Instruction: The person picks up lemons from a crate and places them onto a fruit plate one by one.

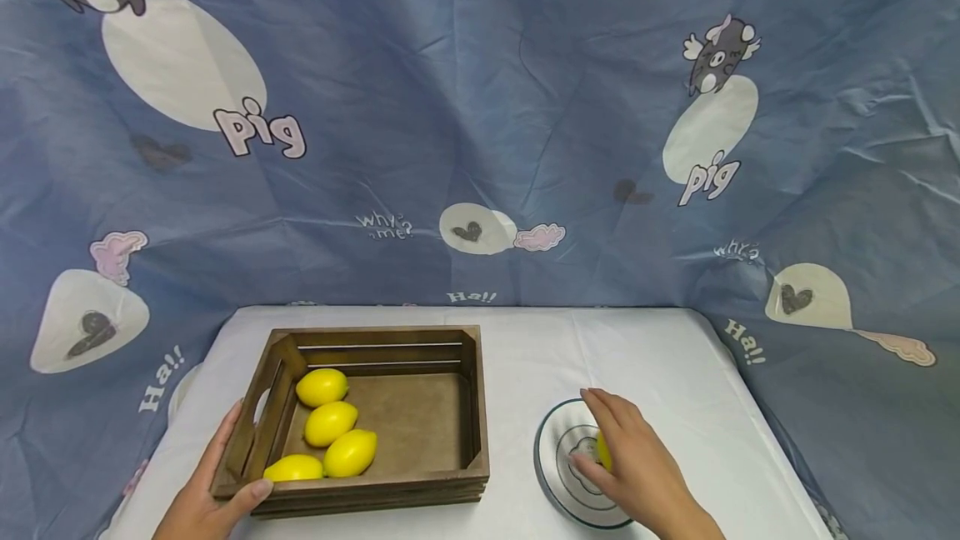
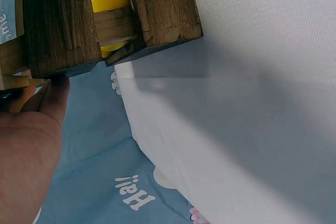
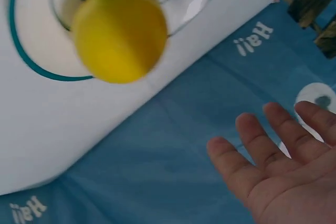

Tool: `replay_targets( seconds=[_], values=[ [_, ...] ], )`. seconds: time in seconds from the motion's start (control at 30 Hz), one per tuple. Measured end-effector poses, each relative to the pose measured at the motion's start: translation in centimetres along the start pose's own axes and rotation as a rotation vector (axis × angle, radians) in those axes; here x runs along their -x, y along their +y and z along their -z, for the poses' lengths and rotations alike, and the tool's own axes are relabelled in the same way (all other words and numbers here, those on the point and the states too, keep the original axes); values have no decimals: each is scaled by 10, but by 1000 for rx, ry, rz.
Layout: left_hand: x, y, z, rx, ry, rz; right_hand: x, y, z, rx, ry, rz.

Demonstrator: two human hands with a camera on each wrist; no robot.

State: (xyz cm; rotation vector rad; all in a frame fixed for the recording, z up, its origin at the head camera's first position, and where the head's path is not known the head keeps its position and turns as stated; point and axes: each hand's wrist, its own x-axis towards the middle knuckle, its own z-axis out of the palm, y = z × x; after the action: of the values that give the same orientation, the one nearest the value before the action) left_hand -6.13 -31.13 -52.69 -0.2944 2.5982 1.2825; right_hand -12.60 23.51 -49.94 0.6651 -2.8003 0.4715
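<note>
A brown wooden crate with slatted sides stands on the left of the table, several yellow lemons gathered along its left part. My left hand holds the crate's near left corner, thumb over the front rim and fingers along the left end. In the left wrist view that hand reaches up to the crate's dark wood. Over a white plate with a dark teal rim, my right hand is spread and partly hides another lemon. The right wrist view shows this lemon apart from the extended fingers.
A white cloth covers the table. Behind and around it hangs a blue curtain printed with pigs and words. Crate and plate stand apart, with a strip of white cloth between them.
</note>
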Motion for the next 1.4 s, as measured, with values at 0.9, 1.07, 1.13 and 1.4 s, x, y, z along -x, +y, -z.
replay_targets(
  seconds=[0.9, 1.07, 1.13, 1.4],
  values=[
    [3, 6, -1, 18, 9, -25, -70, -79, 16, 22, -26, 361],
    [3, 7, -1, 0, 16, -26, -78, -90, 19, 47, -77, 419],
    [3, 7, -1, 5, 13, -21, -83, -94, 21, 47, -95, 440],
    [2, 1, -1, 4, 15, -15, -99, -111, 28, 75, -150, 536]
  ],
)
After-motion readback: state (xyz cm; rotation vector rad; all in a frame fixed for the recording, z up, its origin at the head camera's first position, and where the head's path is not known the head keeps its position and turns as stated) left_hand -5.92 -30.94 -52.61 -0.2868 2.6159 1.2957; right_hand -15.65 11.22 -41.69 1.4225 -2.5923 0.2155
